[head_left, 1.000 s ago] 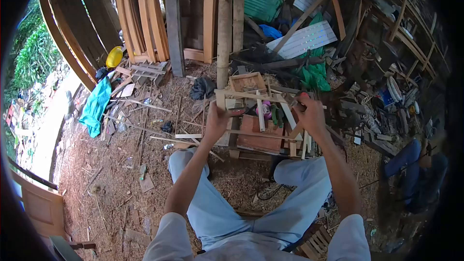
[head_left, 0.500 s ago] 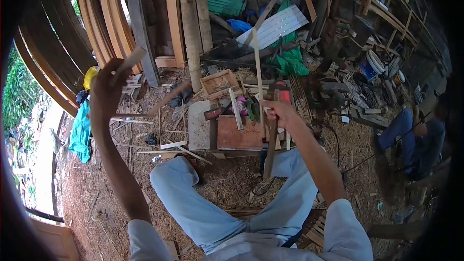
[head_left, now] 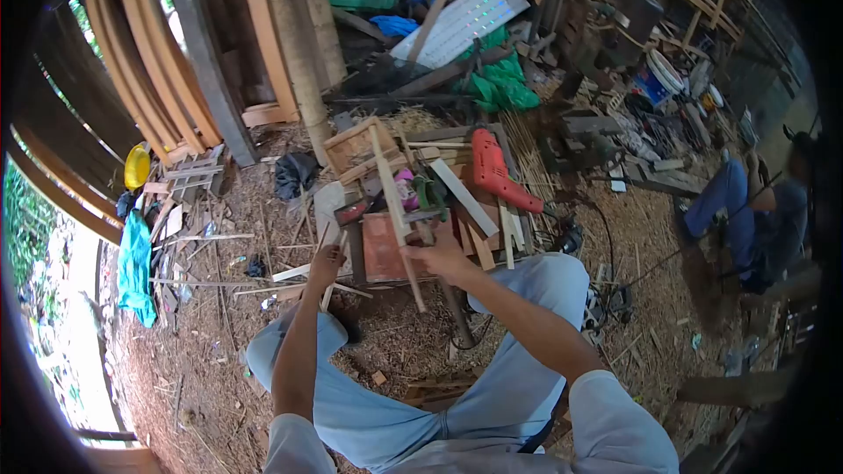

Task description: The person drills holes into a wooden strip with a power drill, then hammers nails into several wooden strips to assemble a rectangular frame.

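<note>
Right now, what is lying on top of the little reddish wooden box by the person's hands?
On the reddish box lie loose wooden strips, a red power drill and something pink and green. The right hand holds a thin stick across it. Its inside is hidden.

I am holding a long, thin, pale wooden strip (head_left: 397, 211) in my right hand (head_left: 443, 259); it is running tilted from near the wooden box down past the fist. My left hand (head_left: 327, 265) is reaching down onto a short wooden strip (head_left: 303, 272) lying on the sawdust floor.

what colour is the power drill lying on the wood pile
Red, with a dark grip: the power drill shows clearly in the head view.
</note>
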The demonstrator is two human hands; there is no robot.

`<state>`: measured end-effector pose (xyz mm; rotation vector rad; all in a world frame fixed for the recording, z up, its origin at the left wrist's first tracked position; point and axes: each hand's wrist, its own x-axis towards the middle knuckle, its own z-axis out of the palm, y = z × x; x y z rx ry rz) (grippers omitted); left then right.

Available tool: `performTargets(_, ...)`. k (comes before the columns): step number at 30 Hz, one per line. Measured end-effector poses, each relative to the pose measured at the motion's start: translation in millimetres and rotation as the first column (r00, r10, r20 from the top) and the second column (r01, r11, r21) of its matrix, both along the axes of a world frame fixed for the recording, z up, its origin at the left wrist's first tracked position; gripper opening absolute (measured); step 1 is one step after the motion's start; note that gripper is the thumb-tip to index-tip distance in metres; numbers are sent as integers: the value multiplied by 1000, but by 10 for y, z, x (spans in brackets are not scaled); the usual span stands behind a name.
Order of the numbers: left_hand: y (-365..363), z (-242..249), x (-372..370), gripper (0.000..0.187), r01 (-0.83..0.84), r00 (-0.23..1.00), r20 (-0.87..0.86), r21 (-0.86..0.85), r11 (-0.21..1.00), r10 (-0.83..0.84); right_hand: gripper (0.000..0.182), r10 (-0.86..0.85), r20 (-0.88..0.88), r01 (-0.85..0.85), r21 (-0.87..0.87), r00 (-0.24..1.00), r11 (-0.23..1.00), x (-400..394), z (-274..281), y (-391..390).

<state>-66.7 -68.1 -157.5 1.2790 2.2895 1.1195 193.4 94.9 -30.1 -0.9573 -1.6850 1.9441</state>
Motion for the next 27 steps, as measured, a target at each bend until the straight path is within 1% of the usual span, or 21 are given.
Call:
performTargets(2, 123, -92, 131, 31, -32, 920, 381, -165, 986, 93, 54, -5, 47, 7, -48, 999, 999, -32, 14, -7)
performTargets(3, 157, -188, 148, 31, -21, 921, 381, -168, 986, 84, 64, 16, 90, -8, -88, 996, 996, -35, 41, 7)
performTargets(5, 118, -407, 119, 32, -180, 468, 851, -173, 968, 239, 76, 8, 166, 30, -221, 986, 975, -9, 154, -17)
performTargets(6, 104, -118, 174, 28, -70, 910, 336, -451, 890, 242, 69, 4, 113, 24, -244, 994, 969, -15, 31, 2)
performTargets(7, 133, 98, 177, 28, -79, 910, 332, -447, 891, 248, 62, 0, 59, 15, -264, 998, 965, -21, -93, 22)
performTargets(8, 188, 287, 165, 27, -230, 968, 8, -378, 897, 252, 62, 9, 52, 4, -255, 999, 967, -13, -223, 3)
performTargets(9, 251, 503, 143, 27, -353, 910, -319, -263, 898, 265, 49, -45, 18, 47, -139, 999, 989, 0, -358, -44)
performTargets(11, 520, 1162, 187, 32, -234, 957, -129, 195, 953, 261, 36, -93, -39, 92, -32, 995, 995, -30, -313, -52)
performTargets(13, 889, 1589, 342, 25, -213, 977, 79, 269, 939, 199, 31, 78, 76, -65, -158, 994, 985, 40, 37, -102)
performTargets(14, 1019, 1738, 451, 25, -215, 977, 70, 277, 937, 203, 33, 115, 34, -110, -123, 993, 986, 6, -163, -132)
performTargets(15, 1201, 1878, 562, 27, -190, 971, 186, 239, 952, 147, 33, 107, 24, -104, -106, 994, 989, -8, -186, -185)
performTargets(16, 1388, 1971, 643, 28, -141, 949, 305, 207, 968, 73, 35, 91, 111, -114, 221, 990, 969, -33, -182, -215)
performTargets(17, 1530, 2023, 727, 28, -103, 951, 308, 222, 970, 31, 38, 30, 203, -132, 515, 979, 847, -14, -193, -214)
performTargets(18, 1616, 2039, 801, 31, -71, 890, 451, 275, 959, -64, 38, -10, 208, -102, 523, 978, 846, 9, -169, -218)
performTargets(19, 1663, 2078, 858, 34, -51, 803, 576, 323, 945, -154, 44, 76, 132, -109, 270, 988, 957, 12, -107, -247)
performTargets(20, 1670, 2122, 879, 33, 3, 799, 565, 337, 942, -205, 51, 142, 24, -142, -1, 990, 990, 38, -54, -252)
performTargets(21, 1669, 2201, 877, 33, 18, 794, 568, 337, 941, -218, 51, 126, 28, -126, -2, 992, 992, 83, 24, -220)
performTargets(23, 1607, 2370, 819, 30, -84, 852, 511, 350, 933, -115, 51, -65, 121, 1, 462, 991, 887, 101, 179, -94)
performTargets(24, 1522, 2511, 765, 30, -82, 849, 515, 351, 933, -119, 39, -90, 145, 18, 439, 985, 898, 32, 77, 40)
performTargets(26, 1425, 2695, 710, 25, -75, 979, 205, 263, 962, 20, 19, -146, 88, 98, 409, 985, 907, 2, 571, 316)
performTargets(27, 1440, 2617, 731, 25, -60, 977, 214, 259, 964, 4, 17, -152, 2, 127, 535, 988, 835, -152, 354, 534)
